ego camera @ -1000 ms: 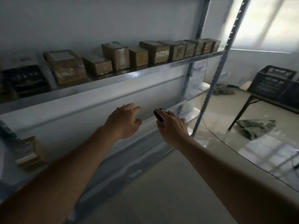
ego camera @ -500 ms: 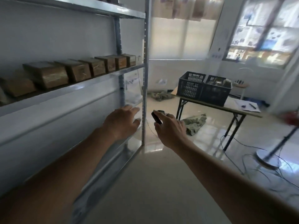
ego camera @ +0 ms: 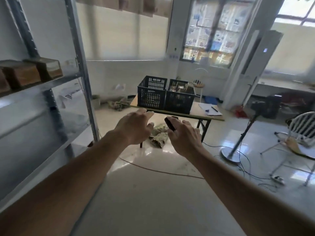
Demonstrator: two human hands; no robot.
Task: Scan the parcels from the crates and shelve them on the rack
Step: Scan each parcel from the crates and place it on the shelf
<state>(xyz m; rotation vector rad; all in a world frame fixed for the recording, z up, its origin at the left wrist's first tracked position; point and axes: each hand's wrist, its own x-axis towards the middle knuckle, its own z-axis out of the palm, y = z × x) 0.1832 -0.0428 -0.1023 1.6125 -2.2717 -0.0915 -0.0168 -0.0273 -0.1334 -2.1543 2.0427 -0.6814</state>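
Swinging away from the rack [ego camera: 80,68], the view now faces the room squarely, with both arms carried round toward the desk [ego camera: 207,115] across the floor. Left hand [ego camera: 134,127] is out front, fingers spread and loose, holding nothing. Right hand [ego camera: 185,137] grips the dark scanner [ego camera: 170,123], fingers wrapped round its body.

Shelved parcels [ego camera: 32,71] sit at the far left on the rack's middle level, brown and taped. The two black crates [ego camera: 166,95] stand side by side on the desk, well apart from the hands; the right crate shows more parcels poking above its rim, while what the left one holds cannot be made out.

Now the hazards, as I read them. A thin cable [ego camera: 162,170] curves across the shiny floor right on the walking line, and more wires trail by the fan stand [ego camera: 231,155] to the right: a caught foot is the likeliest trouble. A crumpled cloth [ego camera: 159,135] lies on the floor under the desk's near edge, easy to slip on. With the scanner filling one hand, lifting a parcel single-handed could mean a fumble over the crate wall.
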